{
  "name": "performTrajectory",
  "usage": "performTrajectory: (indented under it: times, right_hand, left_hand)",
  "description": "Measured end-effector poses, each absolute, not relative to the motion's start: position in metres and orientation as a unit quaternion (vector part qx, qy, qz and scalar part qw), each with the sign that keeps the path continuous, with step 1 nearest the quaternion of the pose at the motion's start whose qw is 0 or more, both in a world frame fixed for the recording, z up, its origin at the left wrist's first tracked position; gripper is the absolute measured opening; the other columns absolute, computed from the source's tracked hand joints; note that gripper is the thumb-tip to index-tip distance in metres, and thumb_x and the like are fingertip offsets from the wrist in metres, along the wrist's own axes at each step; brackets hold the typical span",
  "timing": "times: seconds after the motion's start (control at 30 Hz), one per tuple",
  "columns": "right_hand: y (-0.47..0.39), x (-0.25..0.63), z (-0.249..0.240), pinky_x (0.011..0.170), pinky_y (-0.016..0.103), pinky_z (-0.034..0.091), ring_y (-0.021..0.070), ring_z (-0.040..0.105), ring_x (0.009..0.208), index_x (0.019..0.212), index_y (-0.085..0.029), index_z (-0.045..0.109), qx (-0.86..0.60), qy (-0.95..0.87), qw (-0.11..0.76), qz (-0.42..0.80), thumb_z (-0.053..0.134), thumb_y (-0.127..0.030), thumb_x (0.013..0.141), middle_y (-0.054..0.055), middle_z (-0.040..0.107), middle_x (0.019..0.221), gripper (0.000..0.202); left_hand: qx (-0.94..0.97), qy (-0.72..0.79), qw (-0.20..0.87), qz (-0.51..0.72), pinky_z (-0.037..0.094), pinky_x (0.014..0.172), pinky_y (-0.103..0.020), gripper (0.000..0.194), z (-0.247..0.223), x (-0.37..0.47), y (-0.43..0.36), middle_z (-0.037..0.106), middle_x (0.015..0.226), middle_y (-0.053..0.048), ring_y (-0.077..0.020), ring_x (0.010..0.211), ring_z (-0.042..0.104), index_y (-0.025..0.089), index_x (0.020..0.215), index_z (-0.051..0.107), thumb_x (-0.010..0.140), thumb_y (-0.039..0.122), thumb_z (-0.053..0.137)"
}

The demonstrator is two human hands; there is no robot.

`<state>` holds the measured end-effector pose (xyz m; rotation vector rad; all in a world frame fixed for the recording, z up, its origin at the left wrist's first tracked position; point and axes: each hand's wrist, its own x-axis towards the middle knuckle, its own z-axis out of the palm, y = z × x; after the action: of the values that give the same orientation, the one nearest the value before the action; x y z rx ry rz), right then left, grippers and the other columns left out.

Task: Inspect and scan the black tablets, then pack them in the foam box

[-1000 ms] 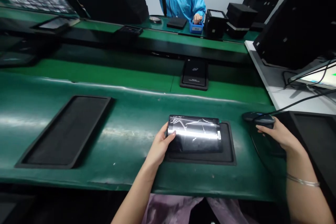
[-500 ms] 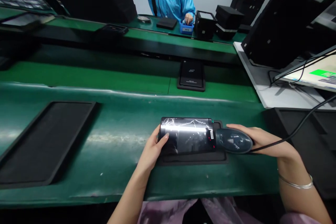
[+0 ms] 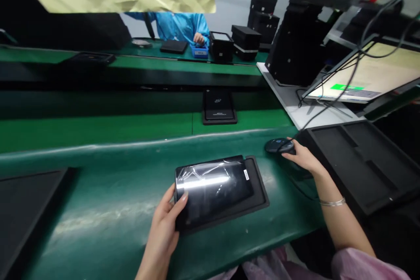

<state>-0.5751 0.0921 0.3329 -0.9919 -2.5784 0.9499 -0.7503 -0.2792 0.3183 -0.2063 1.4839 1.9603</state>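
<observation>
My left hand (image 3: 169,214) grips the left end of a dark tablet (image 3: 210,188) with shiny film on its screen and a small white label near its right edge. The tablet is tilted over a black foam tray (image 3: 259,183) on the green mat (image 3: 108,210). To the right, my right hand (image 3: 303,155) is closed around the dark corded scanner (image 3: 280,145), low above the mat and apart from the tablet.
Another device (image 3: 218,105) lies in a tray behind the mat. Black trays stand at the left (image 3: 29,210) and right (image 3: 361,157). A monitor (image 3: 370,70) with hanging cables is at the right. Across the bench, a person in blue (image 3: 180,26) has one hand at a blue bin (image 3: 200,51).
My right hand has moved the scanner away from the tablet, to the right and back. Red light spots on the tablet are gone. The view has turned right.
</observation>
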Motion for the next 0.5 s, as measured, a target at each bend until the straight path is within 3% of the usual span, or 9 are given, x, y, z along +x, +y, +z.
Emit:
performTrajectory:
  times: [0.1,0.17,0.23,0.33,0.43,0.5]
  right_hand:
    - [0.071,-0.56,0.338,0.109,0.052,0.034,0.0328,0.047,0.127,0.133,-0.014,0.046,-0.359,-0.858,0.211,0.302,0.061,-0.045,0.078,0.018,0.05,0.136,0.065]
    - [0.042,-0.55,0.348,0.108,0.046,0.038,0.0278,0.047,0.128,0.137,-0.017,0.039,-0.352,-0.836,0.254,0.334,0.054,-0.048,0.085,0.017,0.045,0.141,0.063]
    - [0.011,-0.539,0.359,0.096,0.043,0.05,0.0254,0.058,0.116,0.141,-0.021,0.034,-0.328,-0.787,0.23,0.469,0.053,-0.051,0.088,0.016,0.051,0.136,0.063]
    - [-0.019,-0.517,0.37,0.085,0.04,0.056,0.0257,0.065,0.101,0.133,-0.022,0.046,-0.322,-0.652,0.168,0.665,0.06,-0.049,0.086,0.013,0.063,0.121,0.056]
    - [-0.015,-0.47,0.371,0.067,0.034,0.059,0.0242,0.069,0.081,0.118,-0.025,0.058,-0.388,-0.6,0.234,0.659,0.061,-0.043,0.085,0.007,0.07,0.102,0.038]
    - [0.003,-0.429,0.364,0.054,0.029,0.057,0.0204,0.068,0.068,0.114,-0.032,0.058,-0.415,-0.664,0.312,0.538,0.055,-0.041,0.089,0.002,0.071,0.095,0.027]
  left_hand:
    - [-0.087,0.545,0.335,0.764,0.057,0.083,-0.031,0.073,0.337,-0.738,-0.269,0.076,0.092,-0.001,-0.0272,0.096,0.069,0.025,0.125,0.06,0.057,0.034,0.086]
    - [-0.086,0.53,0.344,0.77,0.057,0.083,-0.03,0.071,0.349,-0.726,-0.257,0.076,0.095,-0.001,-0.0268,0.096,0.069,0.027,0.123,0.062,0.057,0.034,0.086]
    - [-0.078,0.511,0.364,0.775,0.055,0.085,-0.029,0.068,0.358,-0.711,-0.243,0.074,0.102,-0.001,-0.0261,0.099,0.068,0.029,0.124,0.061,0.061,0.035,0.084]
    - [0.003,0.477,0.432,0.765,0.051,0.094,-0.032,0.061,0.358,-0.691,-0.23,0.07,0.114,-0.004,-0.0248,0.103,0.066,0.032,0.129,0.058,0.072,0.04,0.077]
    - [0.208,0.473,0.503,0.693,0.05,0.095,-0.036,0.058,0.348,-0.688,-0.238,0.069,0.117,-0.008,-0.0261,0.104,0.065,0.033,0.134,0.053,0.08,0.052,0.065]
    - [0.359,0.563,0.459,0.586,0.05,0.095,-0.037,0.054,0.34,-0.696,-0.255,0.068,0.118,-0.01,-0.0287,0.111,0.062,0.034,0.132,0.055,0.081,0.05,0.064]
